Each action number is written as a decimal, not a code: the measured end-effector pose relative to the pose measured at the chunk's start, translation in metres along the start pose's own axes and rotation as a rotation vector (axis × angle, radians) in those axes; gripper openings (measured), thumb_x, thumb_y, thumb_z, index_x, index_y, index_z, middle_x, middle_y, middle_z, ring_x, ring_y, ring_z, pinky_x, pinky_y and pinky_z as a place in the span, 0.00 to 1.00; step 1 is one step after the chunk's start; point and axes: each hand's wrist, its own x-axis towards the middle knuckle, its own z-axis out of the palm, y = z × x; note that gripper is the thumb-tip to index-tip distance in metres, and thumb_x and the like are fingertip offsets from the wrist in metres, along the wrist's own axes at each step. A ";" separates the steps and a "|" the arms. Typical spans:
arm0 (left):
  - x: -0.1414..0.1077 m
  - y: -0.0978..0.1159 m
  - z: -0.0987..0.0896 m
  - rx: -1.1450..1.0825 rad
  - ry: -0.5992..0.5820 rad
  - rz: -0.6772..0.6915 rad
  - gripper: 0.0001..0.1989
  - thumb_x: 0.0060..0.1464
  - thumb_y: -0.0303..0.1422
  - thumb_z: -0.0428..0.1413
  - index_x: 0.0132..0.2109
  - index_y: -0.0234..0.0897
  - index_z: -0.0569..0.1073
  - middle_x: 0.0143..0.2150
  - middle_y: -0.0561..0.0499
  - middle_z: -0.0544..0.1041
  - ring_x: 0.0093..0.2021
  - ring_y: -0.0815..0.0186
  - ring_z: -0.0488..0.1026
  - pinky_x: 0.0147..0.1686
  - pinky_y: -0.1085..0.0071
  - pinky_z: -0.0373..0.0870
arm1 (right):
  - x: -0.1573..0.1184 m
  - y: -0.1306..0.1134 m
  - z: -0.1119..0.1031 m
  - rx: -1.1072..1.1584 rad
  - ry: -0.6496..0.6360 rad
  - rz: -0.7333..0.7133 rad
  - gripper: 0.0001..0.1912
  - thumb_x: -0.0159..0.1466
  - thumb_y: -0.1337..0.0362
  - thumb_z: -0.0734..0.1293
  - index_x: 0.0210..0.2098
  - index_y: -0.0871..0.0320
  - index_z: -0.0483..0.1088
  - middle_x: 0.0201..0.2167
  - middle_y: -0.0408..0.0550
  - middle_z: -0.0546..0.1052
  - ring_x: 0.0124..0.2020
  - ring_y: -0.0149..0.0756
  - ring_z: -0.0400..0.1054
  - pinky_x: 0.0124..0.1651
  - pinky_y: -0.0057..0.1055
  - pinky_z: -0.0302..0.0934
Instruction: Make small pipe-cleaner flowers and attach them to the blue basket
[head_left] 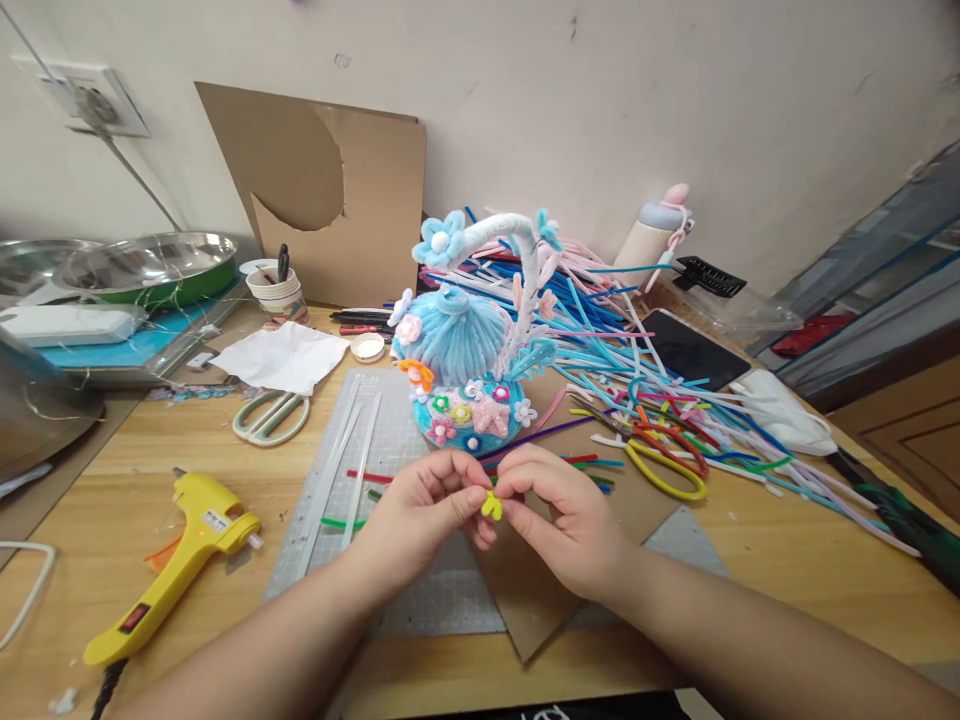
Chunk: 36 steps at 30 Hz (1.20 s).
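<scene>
- L hand [427, 510]: thumb + fingers pinch the yellow bit [491, 507], which sits btwn both hands, in front of the blue craft [459, 345].
- R hand [574, 520]: fingertips closed on the other side of same bit. Grip looks light.
- Bit is tiny w/ rounded lobes; if the two pinches pull unevenly, it could twist out of shape or pop loose, I'd guess. Fingers partly hide it, so can't tell how it's fastened.
- If dropped, it'd likely land on the cardboard [529, 610] or mat [442, 610], nr the loose coloured stems, & get lost among the scraps.
- Craft stands upright just beyond the hands, w/ arched handle & small flowers; a knuckle bump could knock a flower or shift the whole thing.
- Glue gun [214, 515] lies on the tabletop [780, 560], L side, nozzle aimed away from hands. Can't tell if it's hot; if so, a careless L reach risks a burn. A snag on its cord [110, 690] could drag it.
- Yellow-handled scissors [667, 470] lie R of craft, amid stems; R sleeve-less forearm could catch stems if swung out, dragging things along.
- Clear sticks [361, 465] on mat, L side, might roll or slide if brushed.
</scene>
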 end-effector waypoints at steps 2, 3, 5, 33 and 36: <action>0.000 -0.001 0.000 -0.025 -0.015 -0.001 0.09 0.52 0.33 0.61 0.35 0.32 0.71 0.23 0.53 0.75 0.23 0.72 0.74 0.26 0.76 0.72 | 0.000 -0.001 0.000 -0.003 -0.006 -0.023 0.06 0.63 0.74 0.62 0.34 0.58 0.69 0.32 0.46 0.69 0.34 0.31 0.66 0.37 0.28 0.62; 0.000 -0.002 0.000 -0.041 -0.019 -0.005 0.09 0.52 0.32 0.61 0.35 0.32 0.70 0.23 0.53 0.75 0.23 0.72 0.74 0.26 0.76 0.72 | 0.000 -0.002 0.000 -0.011 -0.003 -0.033 0.06 0.63 0.74 0.62 0.34 0.58 0.69 0.32 0.46 0.69 0.34 0.31 0.66 0.37 0.28 0.62; 0.000 -0.002 0.000 -0.075 -0.018 -0.016 0.09 0.52 0.33 0.61 0.36 0.32 0.70 0.24 0.53 0.76 0.23 0.71 0.74 0.26 0.76 0.72 | 0.001 -0.003 0.000 -0.044 0.023 -0.050 0.06 0.62 0.74 0.63 0.33 0.58 0.68 0.32 0.46 0.70 0.34 0.31 0.66 0.36 0.28 0.62; -0.006 0.002 0.010 0.042 0.041 0.067 0.09 0.47 0.26 0.64 0.35 0.33 0.71 0.28 0.54 0.76 0.28 0.73 0.74 0.32 0.77 0.72 | -0.002 -0.010 0.003 -0.193 0.126 -0.112 0.06 0.60 0.74 0.63 0.31 0.57 0.67 0.29 0.45 0.71 0.30 0.32 0.67 0.31 0.29 0.64; -0.003 0.001 0.008 -0.007 0.020 0.057 0.13 0.46 0.30 0.65 0.38 0.34 0.71 0.30 0.54 0.76 0.28 0.71 0.74 0.31 0.74 0.72 | -0.002 -0.009 0.001 -0.299 0.124 -0.180 0.07 0.60 0.75 0.64 0.33 0.57 0.68 0.30 0.47 0.72 0.32 0.33 0.67 0.33 0.31 0.64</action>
